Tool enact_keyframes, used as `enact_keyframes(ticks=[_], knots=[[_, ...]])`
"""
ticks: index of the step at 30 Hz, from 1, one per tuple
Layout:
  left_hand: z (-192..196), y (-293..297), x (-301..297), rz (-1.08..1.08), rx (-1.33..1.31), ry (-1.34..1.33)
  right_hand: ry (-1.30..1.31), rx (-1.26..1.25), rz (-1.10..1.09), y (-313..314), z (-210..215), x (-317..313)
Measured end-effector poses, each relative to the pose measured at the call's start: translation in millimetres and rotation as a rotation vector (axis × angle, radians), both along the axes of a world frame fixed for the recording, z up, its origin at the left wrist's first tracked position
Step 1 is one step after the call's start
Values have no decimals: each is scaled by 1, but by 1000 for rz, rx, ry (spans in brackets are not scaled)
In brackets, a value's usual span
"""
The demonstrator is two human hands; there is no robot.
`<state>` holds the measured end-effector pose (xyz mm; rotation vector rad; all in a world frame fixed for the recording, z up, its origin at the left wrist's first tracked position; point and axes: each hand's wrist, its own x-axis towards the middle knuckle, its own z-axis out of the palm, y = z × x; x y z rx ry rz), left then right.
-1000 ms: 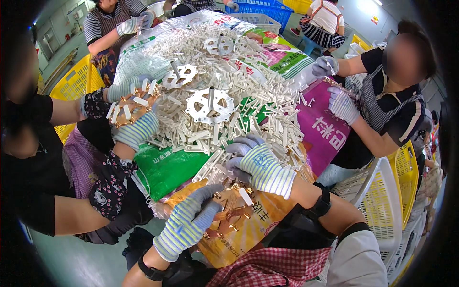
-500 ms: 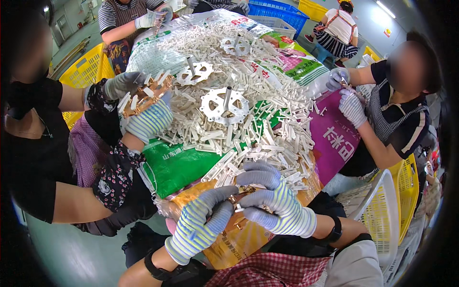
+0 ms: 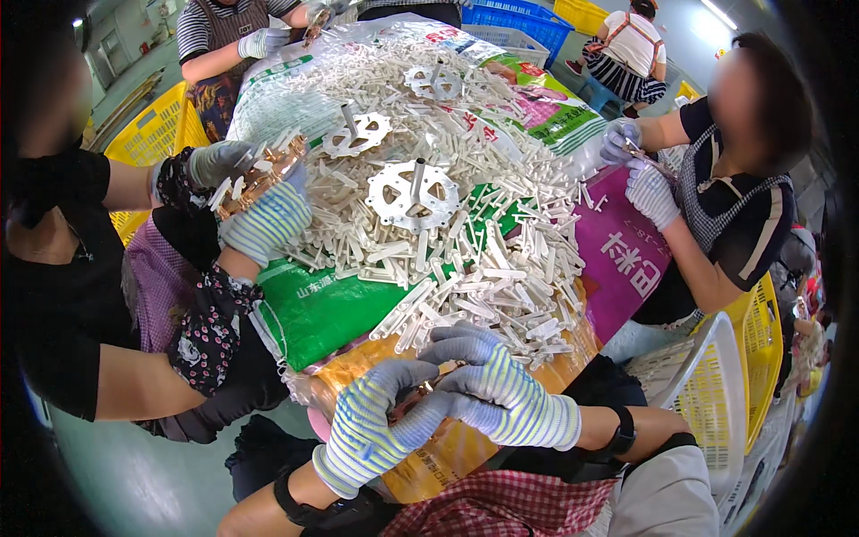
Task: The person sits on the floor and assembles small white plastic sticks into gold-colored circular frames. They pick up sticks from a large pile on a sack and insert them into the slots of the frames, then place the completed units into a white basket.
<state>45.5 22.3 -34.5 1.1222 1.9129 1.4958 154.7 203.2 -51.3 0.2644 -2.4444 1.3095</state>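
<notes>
My left hand (image 3: 380,421) and my right hand (image 3: 514,389), both in striped knit gloves, meet near the front edge of the work surface. Between their fingers is a small copper-coloured metal part (image 3: 420,391), mostly hidden by the gloves. The left fingers curl around it, and the right fingertips press against it from the other side. Just beyond my hands spreads a large heap of flat white plastic strips (image 3: 501,286). A round silver metal plate with cut-outs and an upright post (image 3: 414,195) sits on the heap.
Two similar plates (image 3: 358,136) stand farther back. Printed sacks in green (image 3: 340,309), purple (image 3: 617,259) and yellow (image 3: 429,461) cover the surface. Gloved co-workers sit left, right and at the back, the left one holding a copper piece (image 3: 268,174). Yellow baskets (image 3: 148,134) and a white basket (image 3: 707,403) flank us.
My right hand has shifted left, closing against my left hand; the white bit seen between them is now hidden. The co-worker at the left has lowered the copper piece slightly.
</notes>
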Motion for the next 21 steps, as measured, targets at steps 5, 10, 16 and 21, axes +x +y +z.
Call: enact_keyframes(ticks=[5,10,16,21], knots=[[9,-1,3,6,-32,-70,133,88,-30,8,12,-4],[10,3,-5,-66,-230,-278,117,162,-319,50,6,-22],[5,-3,-21,-274,-102,160,-8,621,-264,47,-31,-56],[3,-17,-27,-157,-210,-89,-6,531,-270,53,-32,-52]])
